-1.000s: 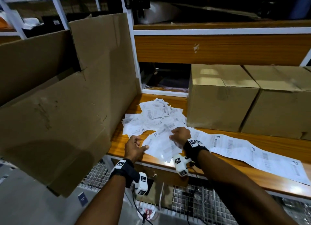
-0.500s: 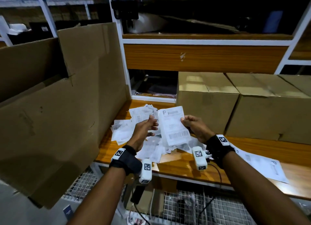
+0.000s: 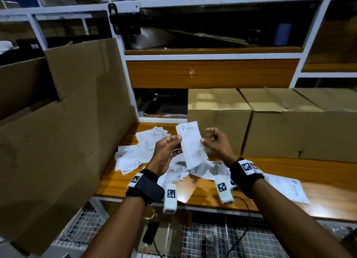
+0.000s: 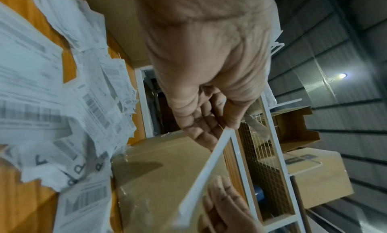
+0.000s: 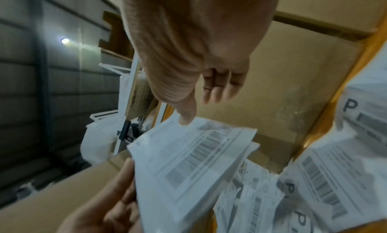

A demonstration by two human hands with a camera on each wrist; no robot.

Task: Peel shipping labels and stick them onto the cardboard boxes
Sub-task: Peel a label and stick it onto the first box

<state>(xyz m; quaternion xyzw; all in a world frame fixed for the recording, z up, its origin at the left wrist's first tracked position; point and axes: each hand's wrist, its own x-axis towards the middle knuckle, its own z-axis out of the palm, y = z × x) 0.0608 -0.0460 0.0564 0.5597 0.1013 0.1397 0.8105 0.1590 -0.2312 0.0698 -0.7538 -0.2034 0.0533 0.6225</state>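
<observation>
I hold one white shipping label [image 3: 192,143] upright above the wooden bench. My left hand [image 3: 170,147] pinches its left edge between thumb and fingers, and the left wrist view shows that pinch on the label [image 4: 209,162] seen edge-on. My right hand [image 3: 213,141] has its thumb on the printed face at the right edge of the label [image 5: 192,157], with the other fingers [image 5: 220,87] curled beyond it. A closed cardboard box [image 3: 218,122] stands just behind the label, with a second box [image 3: 286,134] to its right.
A loose pile of labels [image 3: 146,151] covers the bench [image 3: 193,196] under my hands. A strip of joined labels [image 3: 286,188] trails to the right. A big open carton [image 3: 58,132] leans at the left. White shelving [image 3: 212,56] rises behind.
A second ago both hands were down on the label pile. They have lifted one label off it and now hold it higher, turned more edge-on to me.
</observation>
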